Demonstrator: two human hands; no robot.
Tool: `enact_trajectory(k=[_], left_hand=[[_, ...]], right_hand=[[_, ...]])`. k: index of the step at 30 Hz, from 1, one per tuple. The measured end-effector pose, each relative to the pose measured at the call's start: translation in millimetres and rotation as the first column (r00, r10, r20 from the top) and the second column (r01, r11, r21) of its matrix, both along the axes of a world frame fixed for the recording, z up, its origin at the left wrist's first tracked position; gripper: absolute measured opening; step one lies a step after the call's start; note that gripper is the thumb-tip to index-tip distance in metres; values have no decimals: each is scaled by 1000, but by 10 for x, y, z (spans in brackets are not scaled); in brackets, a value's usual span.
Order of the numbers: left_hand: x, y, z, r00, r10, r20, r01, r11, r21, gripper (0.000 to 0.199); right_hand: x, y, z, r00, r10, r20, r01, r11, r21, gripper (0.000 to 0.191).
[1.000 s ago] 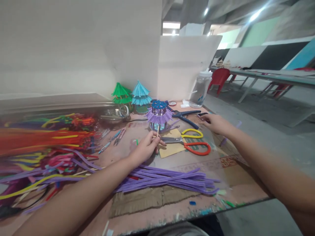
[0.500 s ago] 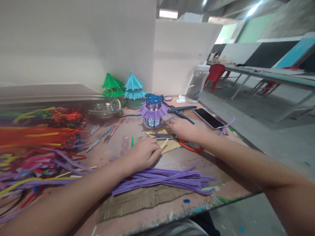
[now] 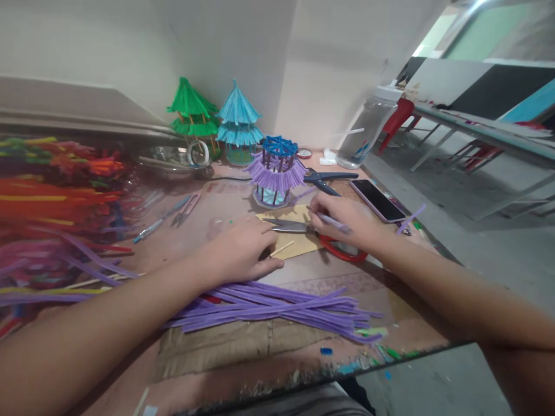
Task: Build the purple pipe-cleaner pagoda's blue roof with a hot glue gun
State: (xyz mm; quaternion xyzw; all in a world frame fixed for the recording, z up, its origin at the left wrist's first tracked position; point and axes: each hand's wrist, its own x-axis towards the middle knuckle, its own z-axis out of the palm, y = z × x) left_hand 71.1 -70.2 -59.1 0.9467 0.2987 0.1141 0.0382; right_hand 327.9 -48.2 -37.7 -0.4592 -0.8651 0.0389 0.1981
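My right hand (image 3: 340, 216) is closed around a short purple pipe cleaner (image 3: 333, 223), just above the scissors. The scissors (image 3: 288, 226), with orange-red handles, lie on a piece of yellow card (image 3: 303, 247), blades pointing left. My left hand (image 3: 243, 248) rests palm down left of the blades, thumb apart from the fingers. A thin wooden stick (image 3: 282, 249) shows in the gap by that thumb; its near end is hidden. Behind the hands stands a small tower (image 3: 277, 173) with a purple pipe-cleaner skirt and blue top. A bundle of purple pipe cleaners (image 3: 277, 309) lies in front.
A green tower (image 3: 193, 110) and a light-blue one (image 3: 238, 124) stand at the back. Dark-handled pliers (image 3: 332, 176), a phone (image 3: 377, 199) and a water bottle (image 3: 368, 127) are on the right. Colourful pipe cleaners (image 3: 52, 196), a craft knife (image 3: 187, 209) and a pen (image 3: 160, 219) lie left.
My right hand has drawn back a little from the tower, and the purple piece in it now shows. My left thumb has spread from the fingers, baring more of the stick. The view has shifted.
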Motion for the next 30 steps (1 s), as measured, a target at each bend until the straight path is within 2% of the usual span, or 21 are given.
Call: enact_trajectory(k=[3,5,7,12,16,19,25,30], left_hand=[[4,20,-25,995,69,74,-63,994,-85,27],[6,38,-54,990,93,104,-78,987,-142,21],[6,55,-81,987,97,127,-73,981,-181,20],[8,88,-116,980,100,172,-58,970,-236,16],[16,108,-116,980,117,160,-69,959,-276,15],[19,113,-118,979,123,163,-73,957,-280,14],[7,111,-133,978,112,176,-66,966,-248,12],[1,117,-142,979,109,172,-63,964,-257,14]], right_hand=[[-74,-143,-67,936,84,-342,-150,974,-172,10],[-171,-193,-104,850,113,-514,-297,909,-292,12],[-265,-210,-126,796,78,-600,-358,860,-364,16],[-351,-211,-151,786,-53,-615,-255,880,-402,29],[-320,-236,-172,713,-100,-694,-337,819,-464,44],[-316,-239,-171,730,-127,-672,-338,788,-515,49],[-354,-192,-184,835,-76,-545,-218,863,-455,20],[-346,-193,-217,866,-59,-497,-157,911,-382,23]])
